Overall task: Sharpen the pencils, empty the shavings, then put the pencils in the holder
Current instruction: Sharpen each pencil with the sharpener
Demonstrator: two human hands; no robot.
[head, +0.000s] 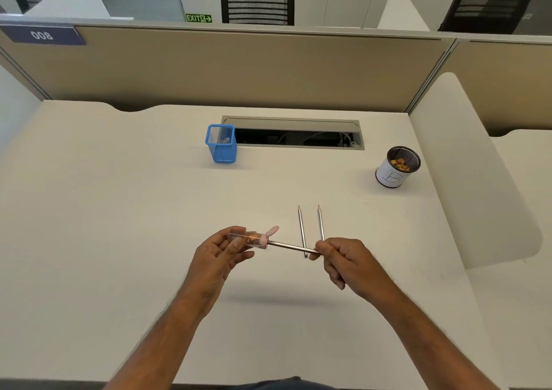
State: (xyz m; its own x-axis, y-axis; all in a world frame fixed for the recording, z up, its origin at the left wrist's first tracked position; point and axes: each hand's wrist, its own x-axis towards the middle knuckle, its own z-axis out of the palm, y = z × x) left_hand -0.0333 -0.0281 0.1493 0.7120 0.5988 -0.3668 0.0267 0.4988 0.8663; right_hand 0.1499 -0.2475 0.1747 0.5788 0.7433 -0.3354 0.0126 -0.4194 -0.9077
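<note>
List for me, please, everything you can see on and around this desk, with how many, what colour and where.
pencils on desk: two, grey, side by side at centre, tips pointing away
pencil in sharpener: one, grey, held level above the desk
sharpener: one, clear with pink cap, shavings inside
blue holder: one, mesh, left of the cable slot
round cup: one, white with black mesh rim, far right, shavings inside
cable slot: one, grey, back of desk
desk: one, cream
exit sign: one, green, beyond the partition
left hand: holds the sharpener
right hand: pinches the pencil's end
</note>
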